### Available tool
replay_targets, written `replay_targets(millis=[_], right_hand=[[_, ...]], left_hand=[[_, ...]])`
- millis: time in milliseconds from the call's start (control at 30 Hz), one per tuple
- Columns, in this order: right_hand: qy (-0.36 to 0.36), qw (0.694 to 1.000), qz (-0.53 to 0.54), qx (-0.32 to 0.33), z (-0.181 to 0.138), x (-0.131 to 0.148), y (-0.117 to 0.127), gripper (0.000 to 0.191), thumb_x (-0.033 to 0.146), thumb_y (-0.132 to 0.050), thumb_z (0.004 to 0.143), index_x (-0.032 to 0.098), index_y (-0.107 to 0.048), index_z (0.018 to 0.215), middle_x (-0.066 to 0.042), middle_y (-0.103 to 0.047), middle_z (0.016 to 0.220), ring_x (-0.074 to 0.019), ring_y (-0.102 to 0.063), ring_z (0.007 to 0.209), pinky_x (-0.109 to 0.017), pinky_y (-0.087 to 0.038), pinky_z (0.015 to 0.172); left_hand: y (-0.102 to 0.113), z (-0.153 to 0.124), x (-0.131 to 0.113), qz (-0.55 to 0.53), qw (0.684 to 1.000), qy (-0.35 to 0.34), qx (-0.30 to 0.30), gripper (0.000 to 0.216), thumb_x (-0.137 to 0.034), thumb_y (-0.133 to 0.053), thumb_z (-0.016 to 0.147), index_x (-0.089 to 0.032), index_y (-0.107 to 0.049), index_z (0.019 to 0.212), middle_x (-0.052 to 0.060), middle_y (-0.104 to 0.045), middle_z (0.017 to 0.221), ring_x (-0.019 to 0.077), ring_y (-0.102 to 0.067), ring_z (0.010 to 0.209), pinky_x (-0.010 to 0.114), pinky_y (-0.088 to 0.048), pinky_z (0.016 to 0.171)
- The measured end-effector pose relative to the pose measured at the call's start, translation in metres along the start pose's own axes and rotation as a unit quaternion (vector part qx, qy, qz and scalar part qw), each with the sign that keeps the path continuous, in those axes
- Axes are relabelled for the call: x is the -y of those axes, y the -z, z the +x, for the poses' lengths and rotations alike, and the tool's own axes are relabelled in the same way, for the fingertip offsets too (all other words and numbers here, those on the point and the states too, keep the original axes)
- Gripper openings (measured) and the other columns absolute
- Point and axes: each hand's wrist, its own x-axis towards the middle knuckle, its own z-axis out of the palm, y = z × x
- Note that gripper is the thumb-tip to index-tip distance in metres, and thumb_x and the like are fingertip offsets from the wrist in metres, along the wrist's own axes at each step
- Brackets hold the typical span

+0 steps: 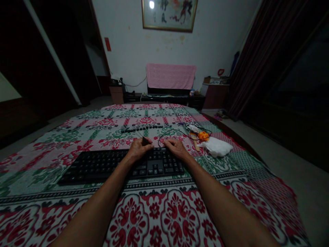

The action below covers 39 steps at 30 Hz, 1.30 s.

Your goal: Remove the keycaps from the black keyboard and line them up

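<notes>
A black keyboard (pixel 102 165) lies on the patterned cloth in front of me, with a bare dark patch showing among its keys on the right part. My left hand (pixel 138 150) is over its back edge, closed on a keycap puller (pixel 145 140) with a black handle and thin wire prongs that point away to the left. At the back right edge is my right hand (pixel 175 148), fingers bent and pressed together close to the cable; what they hold, if anything, is hidden. Beyond the hands, several loose black keycaps (pixel 142 129) stand in a row.
The flowered tablecloth (pixel 154 226) covers the round table. To the right lie a black cable (pixel 177 130), an orange bundle (pixel 203 136), a wooden stick (pixel 196 145) and crumpled white tissue (pixel 217 146). A low cabinet with a pink-covered screen (pixel 171 76) stands by the wall.
</notes>
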Motion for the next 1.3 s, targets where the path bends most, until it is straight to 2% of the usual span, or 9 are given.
replay_targets(millis=[267, 600, 900, 1167, 1300], right_hand=[[0.005, 1.0, -0.003, -0.002, 0.0, -0.002, 0.0, 0.034, 0.038, -0.041, 0.083, 0.016, -0.062, 0.068, 0.001, -0.059, 0.066, -0.0123, -0.053, 0.066, -0.021, -0.037, 0.06], [0.009, 1.0, 0.002, -0.003, 0.0, -0.005, -0.002, 0.035, 0.04, -0.041, 0.083, 0.015, -0.061, 0.067, 0.001, -0.057, 0.064, -0.0121, -0.05, 0.065, -0.021, -0.035, 0.06], [0.009, 1.0, 0.004, -0.007, 0.0, -0.002, -0.001, 0.035, 0.041, -0.043, 0.082, 0.015, -0.063, 0.069, 0.001, -0.06, 0.066, -0.0119, -0.052, 0.066, -0.021, -0.036, 0.061], [0.007, 1.0, -0.003, 0.0, 0.0, -0.002, -0.001, 0.035, 0.04, -0.043, 0.083, 0.016, -0.063, 0.069, 0.0, -0.061, 0.068, -0.0122, -0.054, 0.067, -0.021, -0.037, 0.062], [0.001, 1.0, -0.006, 0.002, 0.0, -0.001, -0.001, 0.034, 0.04, -0.043, 0.083, 0.016, -0.065, 0.072, 0.0, -0.063, 0.07, -0.0129, -0.055, 0.069, -0.022, -0.038, 0.062]], left_hand=[[-0.002, 0.0, 0.003, 0.02, 1.0, -0.018, 0.0, 0.025, -0.032, -0.066, 0.059, -0.016, -0.06, 0.076, 0.0, -0.063, 0.071, 0.0143, -0.058, 0.068, 0.025, -0.043, 0.067], [-0.003, 0.001, 0.008, 0.123, 0.99, -0.066, -0.001, 0.022, -0.031, -0.061, 0.064, -0.016, -0.061, 0.08, 0.002, -0.063, 0.076, 0.0166, -0.058, 0.074, 0.027, -0.044, 0.069], [-0.006, 0.0, 0.001, 0.123, 0.99, -0.062, -0.009, 0.019, -0.03, -0.059, 0.064, -0.016, -0.06, 0.076, 0.001, -0.062, 0.073, 0.0153, -0.057, 0.071, 0.026, -0.044, 0.066], [-0.004, 0.007, -0.008, 0.188, 0.981, -0.051, 0.007, 0.015, -0.028, -0.06, 0.063, -0.018, -0.061, 0.074, -0.001, -0.061, 0.065, 0.014, -0.055, 0.062, 0.024, -0.039, 0.059], [-0.004, 0.014, -0.005, 0.156, 0.987, -0.035, 0.02, 0.018, -0.029, -0.061, 0.061, -0.017, -0.06, 0.074, -0.001, -0.06, 0.064, 0.0135, -0.054, 0.06, 0.023, -0.039, 0.055]])
